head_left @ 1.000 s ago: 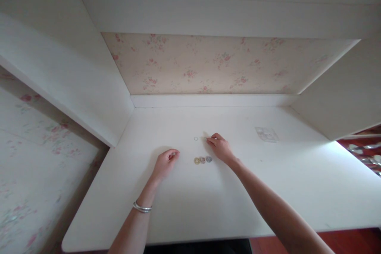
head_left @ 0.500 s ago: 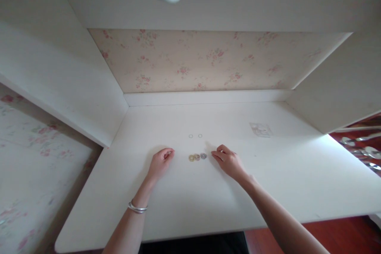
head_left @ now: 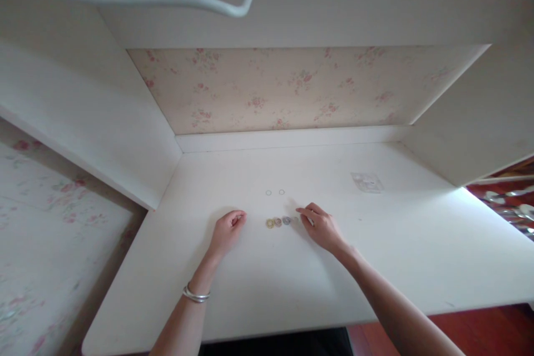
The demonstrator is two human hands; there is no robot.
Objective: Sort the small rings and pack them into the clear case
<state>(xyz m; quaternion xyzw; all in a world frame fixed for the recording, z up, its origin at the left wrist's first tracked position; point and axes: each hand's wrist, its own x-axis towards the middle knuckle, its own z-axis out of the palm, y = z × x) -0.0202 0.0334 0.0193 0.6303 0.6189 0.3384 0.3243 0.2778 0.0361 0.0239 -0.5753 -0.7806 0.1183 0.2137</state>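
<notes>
Three coin-like metal rings or discs lie in a row between my hands: a gold one (head_left: pixel 270 223), a coppery one (head_left: pixel 277 222) and a silver-grey one (head_left: pixel 286 221). A faint pale ring (head_left: pixel 295 219) lies at the right end of the row, close to my right thumb. My right hand (head_left: pixel 319 225) rests beside it with the index finger stretched out and apart from the thumb. On the left, my left hand (head_left: pixel 227 228) is curled closed on the table; whatever it may hold is hidden. Two thin rings (head_left: pixel 268 193) (head_left: pixel 281 192) lie farther back.
A small clear plastic bag (head_left: pixel 367 182) lies at the back right of the white table (head_left: pixel 275 283). White side panels and a back board enclose the table. A thick white cable or bar (head_left: pixel 167 0) crosses the upper left. Shiny objects (head_left: pixel 513 200) show beyond the right edge.
My right index finger has lifted away from the thumb. A pale ring now shows beside the silver-grey piece. My left hand has stayed in place; the view has shifted slightly.
</notes>
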